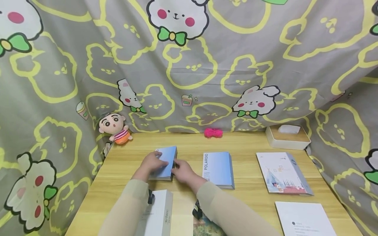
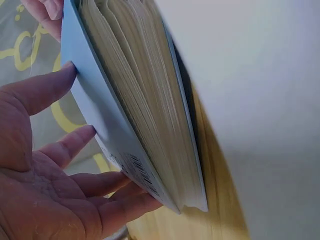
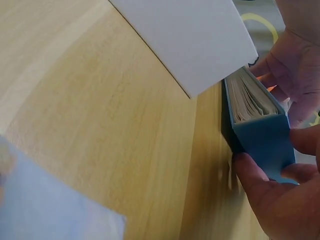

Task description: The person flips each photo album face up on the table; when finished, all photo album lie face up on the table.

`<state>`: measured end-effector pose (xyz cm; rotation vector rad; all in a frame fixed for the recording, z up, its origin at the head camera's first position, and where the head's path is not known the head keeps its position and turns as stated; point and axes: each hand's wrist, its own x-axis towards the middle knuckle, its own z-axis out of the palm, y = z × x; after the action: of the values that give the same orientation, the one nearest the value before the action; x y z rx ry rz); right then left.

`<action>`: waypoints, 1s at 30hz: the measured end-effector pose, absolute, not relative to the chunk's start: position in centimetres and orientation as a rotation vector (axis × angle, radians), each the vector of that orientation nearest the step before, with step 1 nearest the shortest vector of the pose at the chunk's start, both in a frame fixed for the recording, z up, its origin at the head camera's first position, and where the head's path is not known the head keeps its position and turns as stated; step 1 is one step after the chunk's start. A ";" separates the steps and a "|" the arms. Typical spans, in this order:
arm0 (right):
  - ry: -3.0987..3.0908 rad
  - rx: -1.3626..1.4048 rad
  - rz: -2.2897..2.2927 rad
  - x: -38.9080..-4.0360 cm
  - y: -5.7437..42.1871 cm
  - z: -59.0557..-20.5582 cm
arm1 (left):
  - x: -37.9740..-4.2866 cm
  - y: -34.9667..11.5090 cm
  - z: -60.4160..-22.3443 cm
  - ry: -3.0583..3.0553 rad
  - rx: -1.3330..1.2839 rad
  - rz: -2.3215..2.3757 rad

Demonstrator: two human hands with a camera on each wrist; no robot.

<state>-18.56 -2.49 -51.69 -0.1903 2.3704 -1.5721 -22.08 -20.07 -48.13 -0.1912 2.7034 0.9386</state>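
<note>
A thick light-blue photo album (image 1: 169,154) lies at the left middle of the table, its page edges (image 2: 145,110) showing in the left wrist view. My left hand (image 1: 153,162) rests over its cover, thumb and fingers spread and touching the surface. At the album's right side, my right hand (image 1: 184,172) pinches the blue spine (image 3: 265,142), thumb at the lower edge and fingers on the upper one. A second blue album (image 1: 220,167), lettered POLAROID, lies to the right of that hand.
A white box (image 1: 159,209) sits nearer me, under the left forearm. Beside it, a colourful printed item (image 1: 206,227) is partly covered by my right arm. To the right lie an illustrated album (image 1: 280,173) and a white one (image 1: 304,218). Behind stand a doll (image 1: 116,127), pink bundle (image 1: 213,132) and tissue box (image 1: 287,141).
</note>
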 end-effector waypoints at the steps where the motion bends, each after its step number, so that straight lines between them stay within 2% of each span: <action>1: 2.360 -0.189 -1.588 -18.5 -2.4 -51.6 | -22.1 -20.1 -48.1 2.696 -0.199 0.949; 12: 2.225 -0.076 -1.788 -18.4 -0.8 -50.8 | -21.3 -19.4 -47.8 2.619 -0.195 1.124; 21: 2.192 -0.132 -1.926 -18.6 0.4 -49.4 | -20.6 -18.2 -47.1 2.542 -0.156 1.302; 30: 2.325 -0.171 -1.881 -18.3 0.8 -48.7 | -19.7 -17.4 -46.6 2.466 -0.147 1.510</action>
<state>-18.34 0.76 -48.70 -0.1708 2.3248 -1.8806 -19.74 -17.45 -46.59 -0.1470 2.4655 1.5103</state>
